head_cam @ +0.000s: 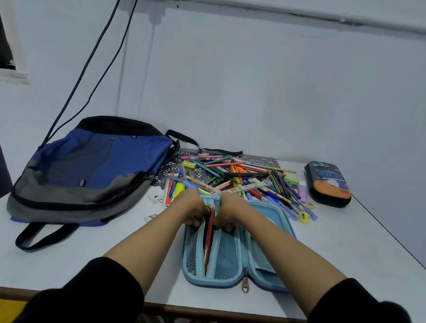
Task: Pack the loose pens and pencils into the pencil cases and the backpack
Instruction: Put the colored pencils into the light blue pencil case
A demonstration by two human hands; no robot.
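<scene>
Head view: I'm pinching a red pencil [209,234] with both left hand [192,208] and right hand [228,212], sliding it into the open light-blue zip pencil case [232,260]; should keep it parallel to the mesh pocket.

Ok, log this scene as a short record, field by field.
open case: light blue pencil case, unzipped flat on the table, a red pencil in it
left hand: at the case's far end, on the pencils
right hand: beside it, same spot
loose pile: pens and pencils behind the case
backpack: lying flat, left
second case: dark, closed, far right
</scene>
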